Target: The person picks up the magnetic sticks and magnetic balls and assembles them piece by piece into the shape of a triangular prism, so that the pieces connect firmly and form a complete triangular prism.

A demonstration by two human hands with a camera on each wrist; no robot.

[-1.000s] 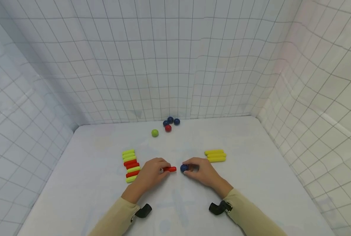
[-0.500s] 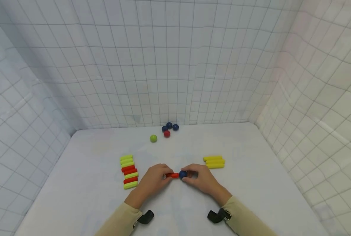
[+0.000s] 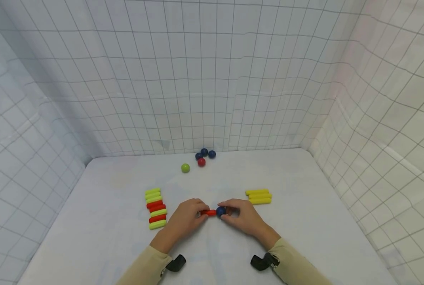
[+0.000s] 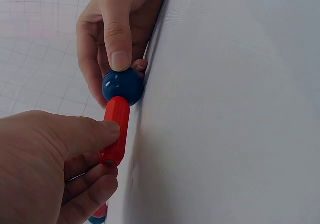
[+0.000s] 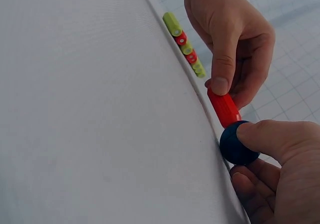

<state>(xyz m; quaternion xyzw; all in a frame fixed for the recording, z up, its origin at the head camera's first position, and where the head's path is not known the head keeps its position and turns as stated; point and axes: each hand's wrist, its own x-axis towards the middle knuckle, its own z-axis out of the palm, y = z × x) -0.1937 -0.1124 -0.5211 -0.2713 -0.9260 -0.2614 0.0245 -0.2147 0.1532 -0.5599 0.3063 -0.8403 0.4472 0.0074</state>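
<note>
My left hand point(image 3: 187, 218) pinches a short red ribbed rod point(image 4: 121, 116) between thumb and fingers, low over the white table. A glossy dark blue ball point(image 4: 125, 88) is held by my right hand point(image 3: 246, 217), its thumb on top and fingers behind. One end of the rod meets the ball, and the two stand in line between the hands. At the rod's other end a small grey dot shows in the left wrist view. Part of the ball is covered by the right thumb point(image 5: 252, 136) in the right wrist view.
Left of the hands lies a row of lime and red rods point(image 3: 157, 212). Several yellow rods point(image 3: 259, 196) lie to the right. Towards the back are a green ball point(image 3: 185, 168), a red ball point(image 3: 201, 162) and three blue balls point(image 3: 212, 154), before a gridded white curtain point(image 3: 212, 99).
Both hands have come closer together, and the gap between red rod and blue ball has closed. Over the last half second they hold almost still. The head view has tilted up slightly.
</note>
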